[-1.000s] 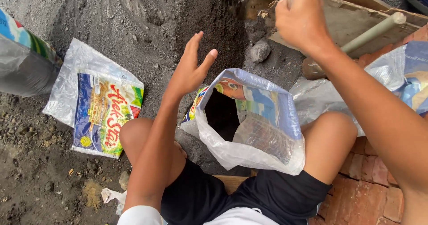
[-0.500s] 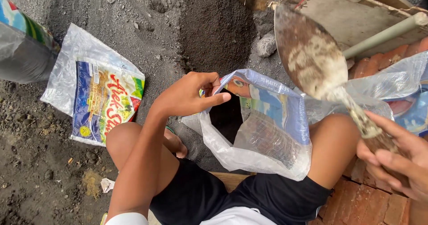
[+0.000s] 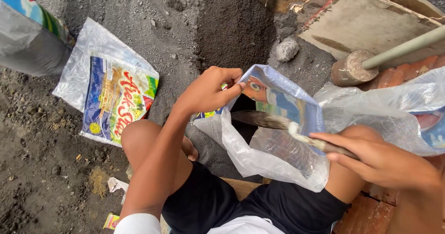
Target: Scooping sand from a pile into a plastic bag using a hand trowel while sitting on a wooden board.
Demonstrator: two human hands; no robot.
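Note:
A clear plastic bag with blue printing (image 3: 278, 141) stands open between my knees, dark inside. My left hand (image 3: 211, 89) pinches the bag's far rim and holds the mouth open. My right hand (image 3: 375, 160) grips the handle of a dirty metal trowel (image 3: 269, 121). The trowel lies nearly level, its blade reaching into the bag's mouth from the right. A mound of dark grey sand (image 3: 222, 25) rises just beyond the bag.
A flat printed plastic bag (image 3: 116, 97) lies on the sand at left. A filled sack (image 3: 28, 39) stands at the far left edge. A wooden mallet (image 3: 352, 67), a board (image 3: 366, 20), a stone (image 3: 286, 49), more plastic bags (image 3: 398, 113) and red bricks (image 3: 366, 215) crowd the right.
My right hand brought the trowel down from above the board and swung its blade into the bag's mouth. My left hand closed on the bag's rim.

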